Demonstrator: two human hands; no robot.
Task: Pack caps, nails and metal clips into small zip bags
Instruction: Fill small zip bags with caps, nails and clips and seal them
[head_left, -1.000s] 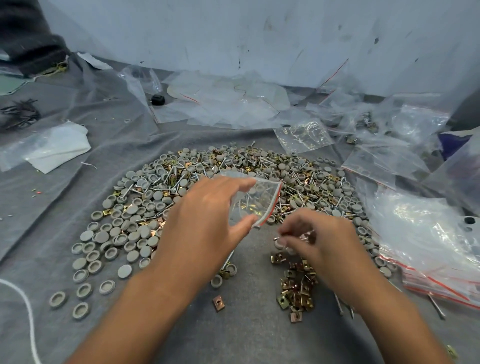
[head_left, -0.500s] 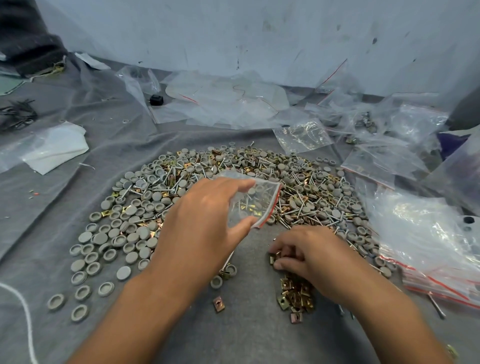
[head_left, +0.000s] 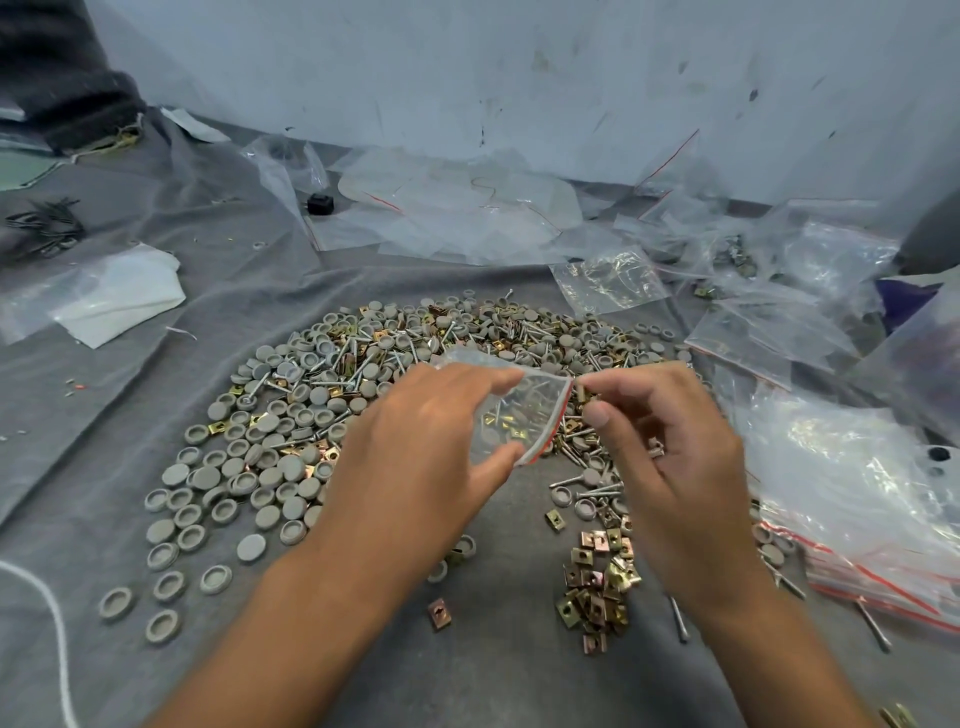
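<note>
My left hand (head_left: 426, 452) holds a small clear zip bag (head_left: 519, 410) with a red strip, thumb under it and fingers over its top edge. My right hand (head_left: 670, 447) is raised at the bag's red-edged mouth, with thumb and forefinger pinched at its upper corner; whether a part is between them is hidden. Behind the hands a wide heap of grey caps (head_left: 270, 467), nails (head_left: 358, 369) and brass metal clips spreads over the grey cloth (head_left: 493, 675). A small cluster of brass clips (head_left: 597, 587) lies under my right wrist.
A stack of red-striped zip bags (head_left: 872, 545) lies at the right. More empty clear bags (head_left: 613, 280) litter the back and right. A folded white sheet (head_left: 119, 296) lies at the left, a white cord (head_left: 57, 639) at the lower left, a small black part (head_left: 319, 203) near the wall.
My right hand went down to the brass clips by the near pile, then rose to the bag's mouth. My left hand kept the bag nearly still.
</note>
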